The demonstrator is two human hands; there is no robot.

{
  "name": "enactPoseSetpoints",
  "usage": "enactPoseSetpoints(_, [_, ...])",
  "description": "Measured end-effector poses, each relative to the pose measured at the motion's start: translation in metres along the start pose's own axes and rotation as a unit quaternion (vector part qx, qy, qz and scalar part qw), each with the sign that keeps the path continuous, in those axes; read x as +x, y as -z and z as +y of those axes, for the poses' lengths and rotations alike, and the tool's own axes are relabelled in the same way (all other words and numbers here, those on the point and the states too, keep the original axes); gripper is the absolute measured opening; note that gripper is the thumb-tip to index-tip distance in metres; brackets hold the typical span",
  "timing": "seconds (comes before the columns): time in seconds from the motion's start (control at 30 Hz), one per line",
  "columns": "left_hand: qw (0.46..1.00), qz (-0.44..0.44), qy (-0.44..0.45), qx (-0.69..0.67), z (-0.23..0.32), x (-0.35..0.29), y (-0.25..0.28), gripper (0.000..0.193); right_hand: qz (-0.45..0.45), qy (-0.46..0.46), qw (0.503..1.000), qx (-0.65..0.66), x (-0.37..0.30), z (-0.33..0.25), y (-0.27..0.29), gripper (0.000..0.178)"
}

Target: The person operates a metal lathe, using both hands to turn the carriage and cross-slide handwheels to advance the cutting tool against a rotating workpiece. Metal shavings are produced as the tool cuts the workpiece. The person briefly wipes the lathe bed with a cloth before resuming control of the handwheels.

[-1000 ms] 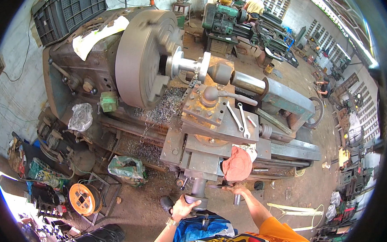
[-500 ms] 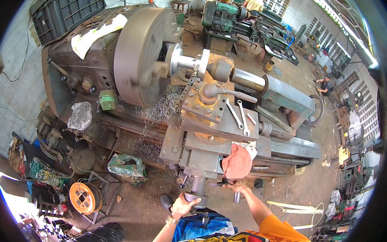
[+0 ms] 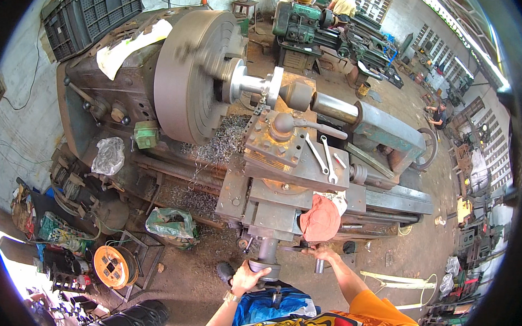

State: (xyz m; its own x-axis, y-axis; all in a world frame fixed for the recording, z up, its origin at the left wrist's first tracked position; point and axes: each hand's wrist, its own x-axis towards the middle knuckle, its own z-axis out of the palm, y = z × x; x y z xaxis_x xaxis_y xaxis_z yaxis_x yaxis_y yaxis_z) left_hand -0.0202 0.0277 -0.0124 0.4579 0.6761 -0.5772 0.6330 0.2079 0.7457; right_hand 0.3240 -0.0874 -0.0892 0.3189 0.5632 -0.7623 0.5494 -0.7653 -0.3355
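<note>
At the lower middle, my left hand [image 3: 249, 277] is closed round the round grey handwheel [image 3: 268, 268] on the lathe's cross slide. My right hand [image 3: 320, 253] is closed on a crank handle [image 3: 294, 248] just below a red cap [image 3: 320, 218]; its fingertips are partly hidden. Farther up, the big chuck [image 3: 180, 79], blurred by its turning, carries a shiny spool-shaped metal workpiece [image 3: 252, 84]. The tailstock centre [image 3: 297, 95] supports the workpiece's right end. Close to the workpiece stands the tool post [image 3: 277, 136] with its long clamping lever [image 3: 320, 126].
Two wrenches [image 3: 328, 160] lie on the carriage. Metal chips [image 3: 217, 140] heap below the chuck. At the left are a green plastic bag [image 3: 170, 225], an orange cable reel [image 3: 113, 266] and a clear bag [image 3: 108, 156]. Another person [image 3: 343, 4] is beside a green lathe [image 3: 296, 24].
The chuck has turned, its blurred jaws now in another position. Both my hands keep their places on the handwheel and the crank handle.
</note>
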Motion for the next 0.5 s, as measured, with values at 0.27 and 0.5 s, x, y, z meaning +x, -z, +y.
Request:
enactPoseSetpoints(0.27, [1.0, -0.004, 0.007, 0.01, -0.008, 0.005, -0.004, 0.094, -0.037, -0.04, 0.998, -0.042, -0.004, -0.011, 0.005, 0.1])
enactPoseSetpoints(0.5, [1.0, -0.007, 0.013, 0.011, -0.008, 0.004, -0.004, 0.093, -0.023, -0.017, 0.998, -0.057, -0.01, -0.026, 0.005, 0.106])
